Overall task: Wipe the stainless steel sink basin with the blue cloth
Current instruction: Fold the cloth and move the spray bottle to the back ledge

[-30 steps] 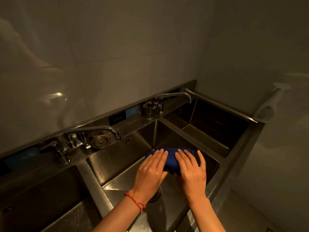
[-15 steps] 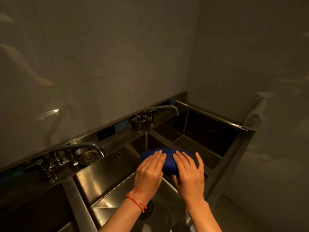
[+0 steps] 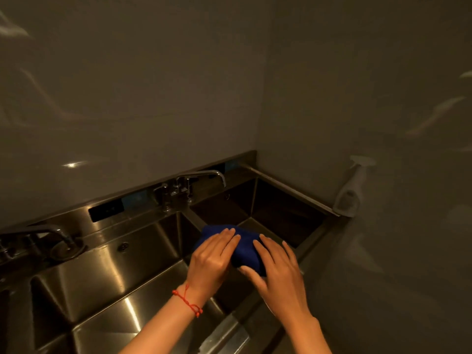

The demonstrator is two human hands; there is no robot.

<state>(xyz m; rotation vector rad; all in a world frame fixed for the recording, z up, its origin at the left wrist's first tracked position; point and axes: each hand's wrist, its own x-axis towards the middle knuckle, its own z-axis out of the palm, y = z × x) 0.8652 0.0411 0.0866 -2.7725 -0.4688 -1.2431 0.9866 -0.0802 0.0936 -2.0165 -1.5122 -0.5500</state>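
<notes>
Two hands rest on a bunched-up blue cloth (image 3: 245, 247) at the top of the steel wall that splits the middle sink basin (image 3: 107, 277) from the right basin (image 3: 278, 215). One hand, the left hand (image 3: 213, 259), lies flat on the near left side of the cloth with its fingers straight and close together — a red string bracelet (image 3: 187, 302) goes round that wrist. Next to it, the right hand (image 3: 278, 269) covers the right side, its fingers spread and bent a little over the cloth, and its thumb is tucked under the near edge. Neither hand squeezes the cloth tight. Behind the cloth, a tap (image 3: 199, 182) sticks out over the right basin. Another tap (image 3: 51, 236) sits far off to the left. On the back right corner of the sink — close to the wall — stands a pale spray bottle (image 3: 352, 190).
</notes>
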